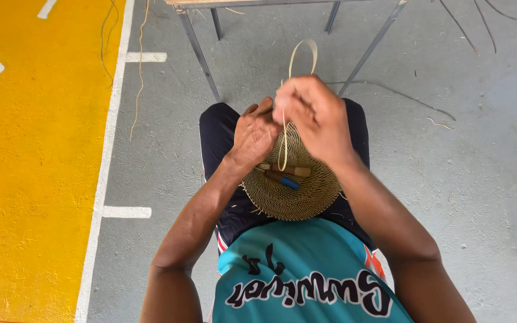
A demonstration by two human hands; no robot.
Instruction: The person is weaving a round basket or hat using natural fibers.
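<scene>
Left forearm angles up from lower left; left hand [254, 136] lies knuckles-up, fingers curled over the near-left edge of the woven disc [294, 194], apparently gripping it, though the fingertips are hidden. Disc: round, tan, tightly coiled weave, resting on the lap over dark shorts. Two small tools lie across it just below the left hand, one with a brown handle [291, 171], one with a blue handle [283, 179]. Right hand [313, 116] is raised above the disc's far edge, fingers pinched shut on a pale flat strip [299, 57], which loops upward beyond the hand and also runs down to the disc.
</scene>
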